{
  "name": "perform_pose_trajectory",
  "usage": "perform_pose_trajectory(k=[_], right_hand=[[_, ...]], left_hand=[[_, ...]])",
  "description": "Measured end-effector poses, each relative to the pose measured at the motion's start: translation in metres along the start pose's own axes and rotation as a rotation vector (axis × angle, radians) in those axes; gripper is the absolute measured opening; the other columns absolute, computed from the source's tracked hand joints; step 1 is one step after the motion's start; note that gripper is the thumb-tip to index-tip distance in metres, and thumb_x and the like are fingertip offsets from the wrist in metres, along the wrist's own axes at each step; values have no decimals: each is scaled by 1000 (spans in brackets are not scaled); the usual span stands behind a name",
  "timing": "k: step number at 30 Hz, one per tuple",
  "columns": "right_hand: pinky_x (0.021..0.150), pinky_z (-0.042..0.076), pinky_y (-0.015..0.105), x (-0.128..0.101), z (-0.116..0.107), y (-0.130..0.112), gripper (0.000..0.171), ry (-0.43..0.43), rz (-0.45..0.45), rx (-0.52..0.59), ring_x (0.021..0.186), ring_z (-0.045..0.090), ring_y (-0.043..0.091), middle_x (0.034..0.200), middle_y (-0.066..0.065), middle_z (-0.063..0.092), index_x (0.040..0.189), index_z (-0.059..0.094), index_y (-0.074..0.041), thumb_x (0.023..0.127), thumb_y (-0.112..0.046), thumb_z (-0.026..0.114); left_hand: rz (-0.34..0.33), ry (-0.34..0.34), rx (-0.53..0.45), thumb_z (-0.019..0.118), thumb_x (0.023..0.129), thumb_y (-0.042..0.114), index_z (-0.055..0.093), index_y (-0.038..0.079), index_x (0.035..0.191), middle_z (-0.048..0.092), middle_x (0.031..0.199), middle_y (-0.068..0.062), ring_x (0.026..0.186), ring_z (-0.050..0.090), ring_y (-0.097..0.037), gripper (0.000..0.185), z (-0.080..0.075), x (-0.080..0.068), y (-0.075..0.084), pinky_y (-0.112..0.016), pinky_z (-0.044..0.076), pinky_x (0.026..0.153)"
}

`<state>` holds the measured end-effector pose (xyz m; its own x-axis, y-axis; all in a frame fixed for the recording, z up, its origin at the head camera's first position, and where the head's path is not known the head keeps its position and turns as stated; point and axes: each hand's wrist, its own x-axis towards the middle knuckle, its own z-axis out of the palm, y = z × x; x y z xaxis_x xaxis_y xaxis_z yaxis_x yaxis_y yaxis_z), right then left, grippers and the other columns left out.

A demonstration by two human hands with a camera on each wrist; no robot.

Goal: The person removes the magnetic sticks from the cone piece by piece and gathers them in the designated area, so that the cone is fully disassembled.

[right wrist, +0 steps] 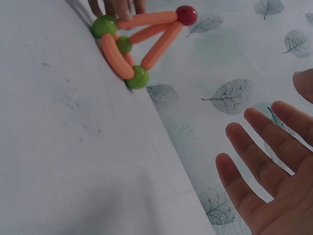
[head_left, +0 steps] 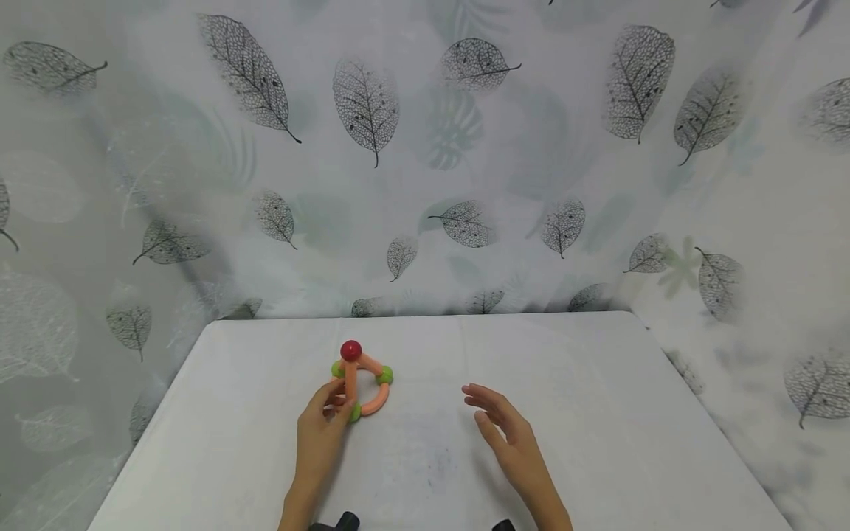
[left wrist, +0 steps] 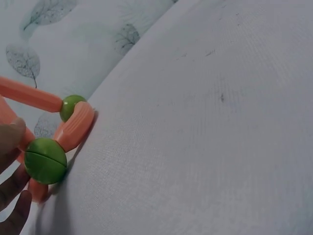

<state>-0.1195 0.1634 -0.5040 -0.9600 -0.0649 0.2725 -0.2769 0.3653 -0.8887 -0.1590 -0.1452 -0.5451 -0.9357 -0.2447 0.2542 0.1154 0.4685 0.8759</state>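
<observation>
The white cloth-covered table (head_left: 598,413) stretches before me, backed by a pale curtain printed with grey skeleton leaves (head_left: 425,147). On the table's left-centre stands the small pyramid built of orange plastic rods and green ball joints (head_left: 361,383), three green balls on the cloth and rods rising to a single red ball at the top (head_left: 350,350).

My left hand (head_left: 322,435) has fingertips pinched around the near upright rod, just above the closest green ball (left wrist: 45,160), steadying the frame. My right hand (head_left: 508,435) hovers well apart to the right, fingers spread and relaxed, holding nothing.

I judge the structure complete and this the settling step: checking that it stands. Next I'd need to ease my left fingers off gently, without tugging the rod, lest the joints pull apart.
</observation>
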Motion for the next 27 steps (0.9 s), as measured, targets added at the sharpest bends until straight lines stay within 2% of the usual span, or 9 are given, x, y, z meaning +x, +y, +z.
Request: perform_pose_trajectory(k=[3,9,14,16,20,22,27], right_hand=[[106,53,37,4,3,-1,38,-19,-12,14,126,67,12,139,-11,67,143,58,-34,106,-23,60],[105,54,32,14,7,0,40,-78,-101,28,127,67,17,141,-3,67,146,56,-28,107,-21,59],[105,55,31,26,13,-3,40,-109,-127,16,127,67,16,142,-6,66,146,56,-33,107,-24,59],[104,56,32,30,16,-4,39,-119,-148,9,126,67,16,143,-8,65,146,56,-31,107,-23,59],[103,56,35,37,21,-7,38,-164,-205,17,126,67,20,144,-1,65,146,57,-20,108,-20,57],[103,56,36,40,24,-9,38,-189,-206,22,126,67,20,144,-1,65,146,57,-20,108,-22,57],[105,56,37,47,29,-15,39,-228,-155,9,126,66,14,143,-9,65,145,59,-22,107,-31,59]], left_hand=[[-3,-1,19,78,91,3,69,13,130,75,116,-3,104,67,-17,42,0,2,-1,-20,54,87],[-13,-28,43,81,89,6,72,15,126,77,106,-1,93,67,-11,40,-3,1,-3,-22,54,84],[-10,-72,27,83,88,11,73,17,124,77,102,2,91,65,-6,38,-4,0,-2,-22,54,82],[-7,-95,10,82,88,12,73,17,124,77,103,2,91,65,-6,38,-3,1,-2,-22,54,83],[-13,-137,-21,82,88,12,72,15,126,77,106,0,89,64,-6,39,0,2,-1,-20,54,82],[-18,-153,-37,82,88,12,72,12,127,77,108,-2,88,63,-6,40,0,2,-1,-20,54,81],[-44,-200,-82,81,89,15,71,13,129,77,116,-3,90,64,-6,41,2,2,-2,-20,54,84]])
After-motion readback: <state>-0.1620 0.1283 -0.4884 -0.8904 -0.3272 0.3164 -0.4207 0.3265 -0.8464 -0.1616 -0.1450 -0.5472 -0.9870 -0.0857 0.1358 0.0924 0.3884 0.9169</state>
